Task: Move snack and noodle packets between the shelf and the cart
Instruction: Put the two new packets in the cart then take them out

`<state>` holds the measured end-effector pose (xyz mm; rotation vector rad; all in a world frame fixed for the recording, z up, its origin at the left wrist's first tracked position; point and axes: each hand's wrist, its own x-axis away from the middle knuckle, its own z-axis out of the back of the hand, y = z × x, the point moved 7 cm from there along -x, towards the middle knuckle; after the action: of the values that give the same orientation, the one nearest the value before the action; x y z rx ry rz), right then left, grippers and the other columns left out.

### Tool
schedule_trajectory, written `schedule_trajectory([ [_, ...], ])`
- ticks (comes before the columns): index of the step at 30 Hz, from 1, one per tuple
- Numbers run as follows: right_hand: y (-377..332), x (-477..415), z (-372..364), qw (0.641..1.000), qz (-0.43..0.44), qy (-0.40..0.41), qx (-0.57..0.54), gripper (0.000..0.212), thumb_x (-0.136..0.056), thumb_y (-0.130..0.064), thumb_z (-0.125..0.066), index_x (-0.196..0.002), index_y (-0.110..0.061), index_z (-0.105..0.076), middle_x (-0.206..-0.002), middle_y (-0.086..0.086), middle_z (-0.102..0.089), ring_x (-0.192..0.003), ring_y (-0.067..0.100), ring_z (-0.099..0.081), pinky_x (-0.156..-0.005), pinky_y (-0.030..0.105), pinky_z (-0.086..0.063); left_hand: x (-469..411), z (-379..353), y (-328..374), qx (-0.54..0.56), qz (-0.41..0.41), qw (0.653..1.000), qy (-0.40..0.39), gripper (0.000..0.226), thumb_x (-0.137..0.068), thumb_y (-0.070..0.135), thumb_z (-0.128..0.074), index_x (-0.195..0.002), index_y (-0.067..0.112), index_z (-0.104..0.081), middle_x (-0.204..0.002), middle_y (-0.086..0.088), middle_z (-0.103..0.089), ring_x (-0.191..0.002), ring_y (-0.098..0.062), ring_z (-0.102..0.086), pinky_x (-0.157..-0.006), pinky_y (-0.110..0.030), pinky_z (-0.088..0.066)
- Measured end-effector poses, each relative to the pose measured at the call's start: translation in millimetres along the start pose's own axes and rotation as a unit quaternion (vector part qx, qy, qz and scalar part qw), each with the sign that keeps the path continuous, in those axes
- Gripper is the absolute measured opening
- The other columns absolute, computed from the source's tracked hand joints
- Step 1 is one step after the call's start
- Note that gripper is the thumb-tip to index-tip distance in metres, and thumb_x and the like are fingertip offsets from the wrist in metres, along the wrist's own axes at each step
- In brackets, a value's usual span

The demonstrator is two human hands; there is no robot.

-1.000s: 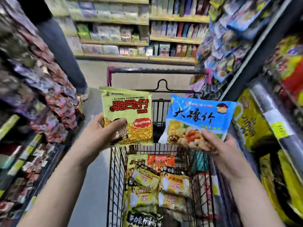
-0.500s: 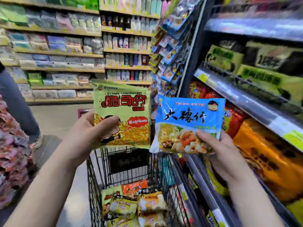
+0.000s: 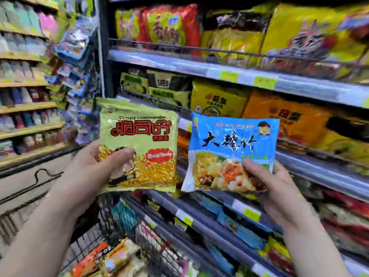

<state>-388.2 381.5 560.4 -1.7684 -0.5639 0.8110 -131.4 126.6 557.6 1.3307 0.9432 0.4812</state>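
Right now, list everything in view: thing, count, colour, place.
green packet: one, yellow-green with red lettering, held up centre left.
blue packet: one, blue, held up beside it, centre right.
cart: one, black wire, bottom left.
cart packets: several, orange and yellow, lying in the cart.
shelves: at least three tiers, grey rails, right side.
shelf packets: many, yellow, orange, red, on the shelves.
hanging packets: many, mostly blue, blurred, upper left.
far shelves: several tiers, yellow edges, far left.
left hand: grips the green packet's lower left.
right hand: grips the blue packet's lower right.
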Motion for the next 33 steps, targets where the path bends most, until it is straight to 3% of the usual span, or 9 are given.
schedule_trajectory([
  [2, -27.8, 31.0, 35.3, 0.999, 0.021, 0.046, 0.017, 0.028, -0.070, -0.026, -0.086, -0.098, -0.030, -0.083, -0.106, 0.004, -0.082, -0.083, 0.016, -0.080, -0.062, 0.027, -0.061, 2.4, -43.3, 10.7, 0.022, -0.014, 0.999, -0.043, 0.068, -0.037, 0.077, -0.089, -0.095, 0.044, -0.077, -0.098, 0.003, -0.082, -0.083, -0.013, -0.079, -0.075, -0.035, -0.058],
  [6, -81.2, 103.2, 99.0, 0.987, 0.050, 0.135, 0.073, 0.073, -0.045, -0.056, -0.100, -0.110, -0.032, -0.078, -0.114, 0.005, -0.080, -0.092, 0.021, -0.079, -0.074, 0.038, -0.060, 17.7, -136.8, 35.4, 0.071, -0.024, 0.989, -0.129, 0.064, -0.032, 0.075, -0.092, -0.086, 0.043, -0.080, -0.086, 0.004, -0.081, -0.071, -0.008, -0.077, -0.060, -0.018, -0.059],
  [10, -132.0, 181.4, 165.0, 0.970, 0.081, 0.214, 0.085, 0.050, -0.065, -0.039, -0.094, -0.110, -0.027, -0.079, -0.117, 0.007, -0.079, -0.095, 0.022, -0.079, -0.065, 0.032, -0.062, 48.6, -230.0, 59.3, 0.103, -0.028, 0.974, -0.200, 0.068, -0.026, 0.076, -0.092, -0.085, 0.046, -0.078, -0.092, 0.004, -0.082, -0.078, -0.010, -0.079, -0.067, -0.026, -0.060],
  [13, -167.2, 243.4, 211.7, 0.956, 0.108, 0.258, 0.092, 0.040, -0.070, -0.030, -0.090, -0.108, -0.027, -0.080, -0.116, 0.006, -0.079, -0.094, 0.018, -0.079, -0.067, 0.027, -0.062, 84.9, -299.8, 73.0, 0.128, -0.025, 0.961, -0.244, 0.069, -0.029, 0.068, -0.095, -0.084, 0.032, -0.073, -0.085, 0.009, -0.081, -0.074, -0.006, -0.078, -0.056, -0.013, -0.056],
  [16, -202.2, 306.6, 254.3, 0.942, 0.128, 0.288, 0.115, 0.047, -0.060, -0.038, -0.097, -0.104, -0.030, -0.081, -0.114, 0.005, -0.080, -0.092, 0.018, -0.079, -0.068, 0.027, -0.062, 131.1, -368.2, 93.5, 0.154, -0.029, 0.952, -0.262, 0.049, -0.049, 0.048, -0.086, -0.082, 0.034, -0.053, -0.069, 0.017, -0.077, -0.061, 0.004, -0.072, -0.047, -0.005, -0.048],
  [20, -250.9, 392.1, 315.2, 0.915, 0.156, 0.344, 0.138, 0.068, -0.046, -0.054, -0.101, -0.106, -0.031, -0.080, -0.114, 0.006, -0.080, -0.093, 0.021, -0.079, -0.069, 0.031, -0.063, 189.2, -455.1, 124.7, 0.157, -0.039, 0.933, -0.321, 0.067, -0.036, 0.065, -0.094, -0.087, 0.028, -0.073, -0.071, 0.008, -0.078, -0.057, -0.001, -0.071, -0.051, -0.011, -0.052],
  [23, -288.9, 450.0, 355.9, 0.898, 0.169, 0.377, 0.152, 0.071, -0.048, -0.054, -0.101, -0.110, -0.027, -0.079, -0.115, 0.009, -0.079, -0.094, 0.023, -0.079, -0.070, 0.031, -0.063, 235.9, -516.9, 151.8, 0.155, -0.043, 0.914, -0.373, 0.059, -0.030, 0.076, -0.089, -0.079, 0.045, -0.077, -0.075, 0.009, -0.078, -0.060, 0.000, -0.071, -0.058, -0.017, -0.055],
  [29, -346.9, 541.4, 426.1, 0.881, 0.190, 0.404, 0.159, 0.067, -0.056, -0.048, -0.099, -0.113, -0.020, -0.079, -0.118, 0.012, -0.078, -0.095, 0.025, -0.079, -0.071, 0.032, -0.063, 317.1, -625.3, 190.0, 0.189, -0.047, 0.892, -0.408, 0.024, -0.055, 0.049, -0.082, -0.077, 0.042, -0.078, -0.079, 0.009, -0.080, -0.062, 0.000, -0.072, -0.054, -0.010, -0.053],
  [33, -372.0, 592.1, 465.7, 0.861, 0.192, 0.436, 0.176, 0.073, -0.055, -0.051, -0.098, -0.117, -0.019, -0.077, -0.121, 0.011, -0.077, -0.101, 0.027, -0.078, -0.074, 0.034, -0.063, 362.4, -686.4, 216.7, 0.210, -0.044, 0.869, -0.446, 0.039, -0.059, 0.043, -0.082, -0.092, 0.025, -0.072, -0.075, 0.007, -0.078, -0.058, -0.001, -0.070, -0.050, -0.011, -0.052],
])
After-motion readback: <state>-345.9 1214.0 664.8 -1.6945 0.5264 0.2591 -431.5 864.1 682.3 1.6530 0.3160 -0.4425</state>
